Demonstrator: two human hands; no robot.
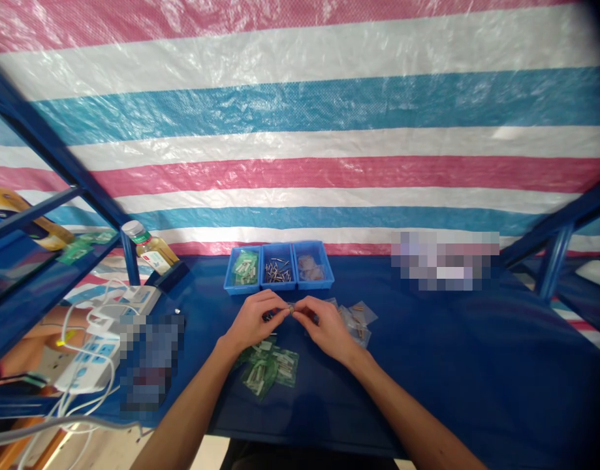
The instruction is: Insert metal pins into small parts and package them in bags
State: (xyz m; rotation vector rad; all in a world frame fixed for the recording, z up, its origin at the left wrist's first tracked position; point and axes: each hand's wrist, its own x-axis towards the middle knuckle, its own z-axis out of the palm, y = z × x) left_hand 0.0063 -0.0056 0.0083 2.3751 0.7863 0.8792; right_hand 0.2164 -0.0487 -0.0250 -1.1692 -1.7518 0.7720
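Note:
My left hand (261, 318) and my right hand (323, 324) meet above the middle of the blue table (427, 378). Thumb and forefinger of each are pinched together around something tiny whose kind I cannot make out. Below my left hand lie small green bags (265, 372) holding slim metal pieces. Clear plastic bags (357, 320) with thin metal pins spread beside and partly behind my right hand. Just beyond the hands stand three joined blue bins: a left bin (226, 285) with green bags, a middle bin (279, 286) with loose metal pins, and a right bin (314, 284) with clear bags.
White power strips (91, 365) with tangled cables sit at the left edge, near a bottle (153, 251). Blue frame posts (554, 261) rise at both sides. A striped plastic sheet (300, 176) hangs behind the table. Two areas are blurred.

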